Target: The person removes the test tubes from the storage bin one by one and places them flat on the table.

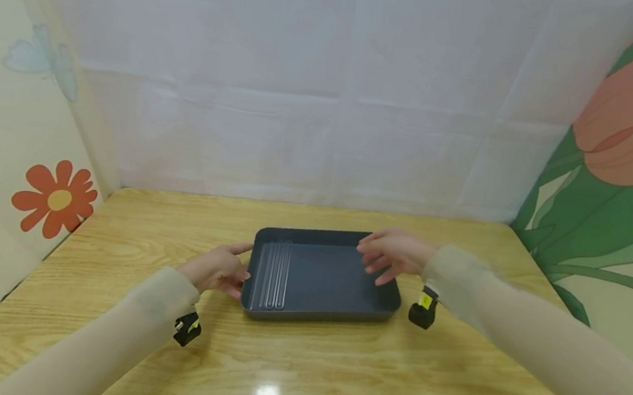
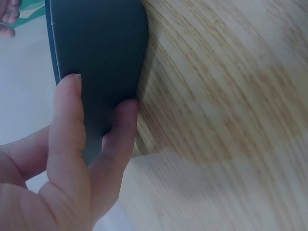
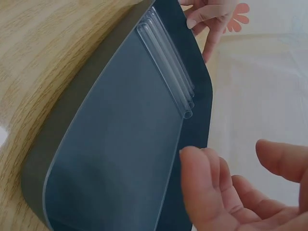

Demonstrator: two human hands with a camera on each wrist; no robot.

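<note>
A dark grey rectangular tray [image 1: 337, 277] lies on the wooden table. Several clear test tubes [image 3: 166, 67] lie side by side along its left end, rounded ends towards the near side. My left hand [image 1: 219, 269] is at the tray's left end. In the left wrist view, one fingertip [image 2: 72, 84] is at the rim and another lies low against the outer wall, near the table. Over the tray's far right part hovers my right hand [image 1: 394, 252], its fingers spread and slightly bent, with nothing in them.
The wooden table [image 1: 366, 383] extends around the tray on every side. A white cloth backdrop [image 1: 322, 146] rises behind it, with flower-printed panels [image 1: 61, 200] to the left and right. Small black cameras [image 1: 423, 308] are strapped to both wrists.
</note>
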